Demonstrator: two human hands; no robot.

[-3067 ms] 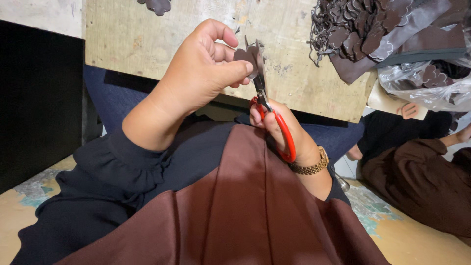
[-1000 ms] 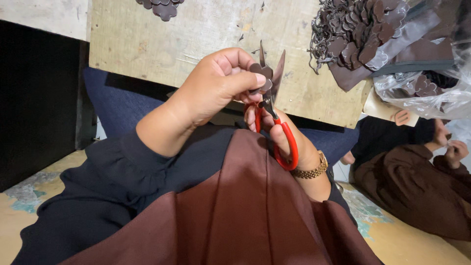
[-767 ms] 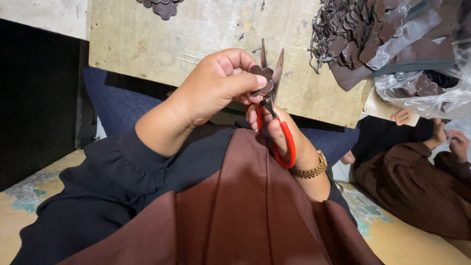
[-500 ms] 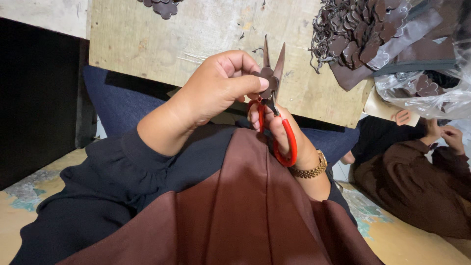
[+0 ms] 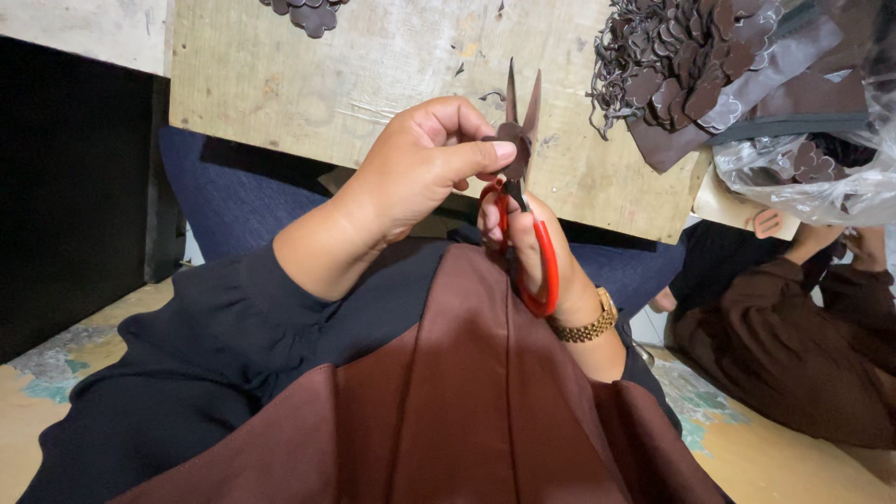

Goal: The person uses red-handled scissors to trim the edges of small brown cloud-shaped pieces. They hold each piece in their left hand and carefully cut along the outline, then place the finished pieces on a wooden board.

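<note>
My left hand (image 5: 411,177) pinches a small dark brown cut piece (image 5: 512,149) between thumb and fingers, held over the near edge of the wooden board. My right hand (image 5: 551,271), with a gold watch at the wrist, grips red-handled scissors (image 5: 527,238). The scissor blades point up and are parted around the small piece. Both hands sit above my lap, which is covered by brown cloth (image 5: 467,411).
A worn wooden board (image 5: 373,65) lies ahead. A heap of dark brown cut shapes and strips (image 5: 691,65) fills its right end beside a clear plastic bag (image 5: 812,177). A few more pieces (image 5: 303,11) lie at the top. Another person in brown (image 5: 793,327) sits at right.
The scissors have swung from lying low along my wrist to pointing upright, with the blades now parted at the small piece. My left hand has kept its pinch and shifted slightly.
</note>
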